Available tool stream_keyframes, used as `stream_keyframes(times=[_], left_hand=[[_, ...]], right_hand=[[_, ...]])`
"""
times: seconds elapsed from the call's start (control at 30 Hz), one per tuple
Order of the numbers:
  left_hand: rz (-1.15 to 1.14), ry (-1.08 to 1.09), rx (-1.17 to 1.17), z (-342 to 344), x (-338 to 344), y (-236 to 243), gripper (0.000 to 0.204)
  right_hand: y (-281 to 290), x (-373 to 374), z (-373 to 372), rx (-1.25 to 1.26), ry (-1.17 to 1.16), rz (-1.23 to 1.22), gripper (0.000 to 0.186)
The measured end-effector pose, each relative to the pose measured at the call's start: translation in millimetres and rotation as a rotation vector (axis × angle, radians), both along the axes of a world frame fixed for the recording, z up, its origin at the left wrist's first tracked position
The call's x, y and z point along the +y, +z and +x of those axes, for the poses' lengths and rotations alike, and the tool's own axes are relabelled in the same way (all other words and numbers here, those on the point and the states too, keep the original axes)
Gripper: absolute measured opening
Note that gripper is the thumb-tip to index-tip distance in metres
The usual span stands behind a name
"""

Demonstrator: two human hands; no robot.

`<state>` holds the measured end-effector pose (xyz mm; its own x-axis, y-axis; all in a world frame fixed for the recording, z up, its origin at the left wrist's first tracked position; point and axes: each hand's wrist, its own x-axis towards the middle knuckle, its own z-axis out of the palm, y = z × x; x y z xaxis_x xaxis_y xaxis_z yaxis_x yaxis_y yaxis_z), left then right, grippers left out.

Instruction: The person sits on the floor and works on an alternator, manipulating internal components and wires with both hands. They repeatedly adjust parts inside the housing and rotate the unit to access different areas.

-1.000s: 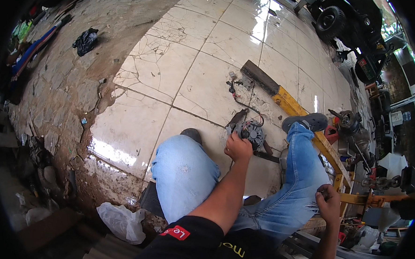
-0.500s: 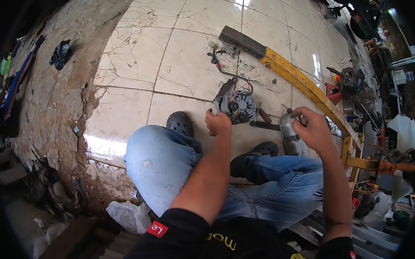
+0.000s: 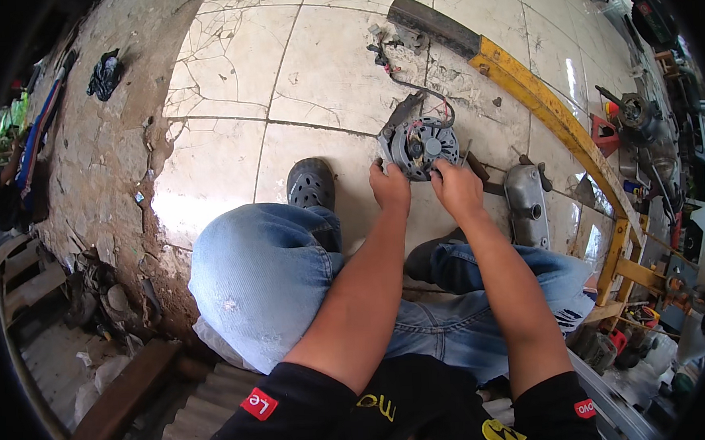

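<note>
A grey finned alternator [image 3: 436,138] lies on the tiled floor in front of me, with a cable running from its far side. My left hand [image 3: 391,188] is closed on its near left edge. At its near right edge, the fingers of my right hand [image 3: 458,189] are bent and pressed to the housing. Both sets of fingertips are partly hidden. A silver metal housing with a round port [image 3: 526,204] stands just right of my right hand. Between it and the alternator lies a dark bar [image 3: 493,188].
A long yellow metal beam with a black end [image 3: 533,83] curves along the right. Beyond it are a red stand [image 3: 605,133] and greasy machine parts [image 3: 638,113]. Broken, dirty ground [image 3: 103,177] lies left of the tiles, with a black plastic bag [image 3: 105,75] on it.
My right hand has moved left from above the silver housing to the alternator. My left hand has shifted slightly right along its near edge. The whole view has shifted a little.
</note>
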<state>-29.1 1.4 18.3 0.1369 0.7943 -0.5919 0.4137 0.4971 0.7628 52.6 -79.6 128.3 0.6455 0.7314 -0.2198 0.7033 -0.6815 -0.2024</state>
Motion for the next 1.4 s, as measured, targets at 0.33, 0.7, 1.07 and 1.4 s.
stream_keyframes(times=[0.33, 0.7, 1.07, 1.4], left_hand=[[0.005, -0.078, -0.116, 7, -1, 3, 0.05], [-0.029, -0.09, -0.291, 5, 0, 2, 0.046], [0.099, -0.123, -0.222, 6, -4, -5, 0.043], [0.149, -0.099, -0.155, 9, -9, 0, 0.044]], right_hand=[[1, -1, 8, 0.038, 0.031, -0.004, 0.02], [0, -12, 10, 0.097, -0.054, 0.125, 0.021], [-5, 1, 4, 0.106, -0.032, 0.087, 0.02], [-11, -6, 0, 0.099, -0.099, 0.15, 0.022]])
